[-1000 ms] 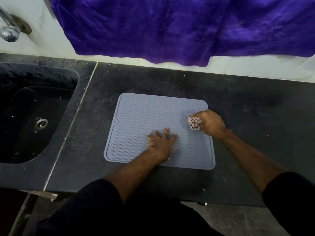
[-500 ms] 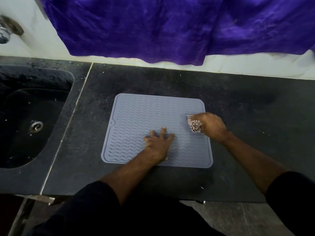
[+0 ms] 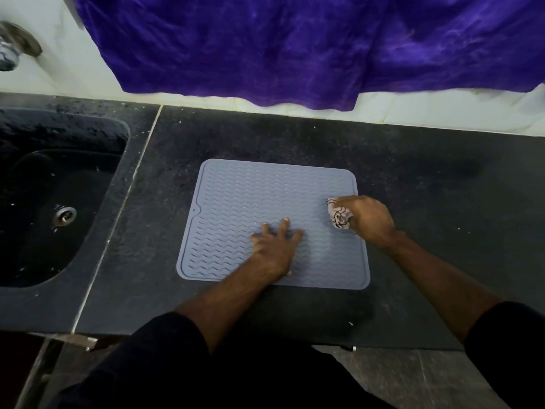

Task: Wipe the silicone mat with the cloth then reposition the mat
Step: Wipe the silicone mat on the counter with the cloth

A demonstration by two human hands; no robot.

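A grey silicone mat (image 3: 253, 202) with wavy ridges lies flat on the dark countertop (image 3: 427, 208). My left hand (image 3: 275, 246) presses flat on the mat's near middle, fingers spread. My right hand (image 3: 368, 219) is at the mat's right edge, closed around a bunched pale cloth (image 3: 339, 217) with dark markings. The cloth rests on the mat surface.
A black sink (image 3: 50, 202) with a metal drain (image 3: 64, 215) sits to the left. A tap (image 3: 11, 51) is at the top left. Purple fabric (image 3: 295, 48) hangs over the white wall behind. The counter's front edge runs below the mat.
My hands and the cloth hold almost the same places on the mat. Only the view has shifted slightly.
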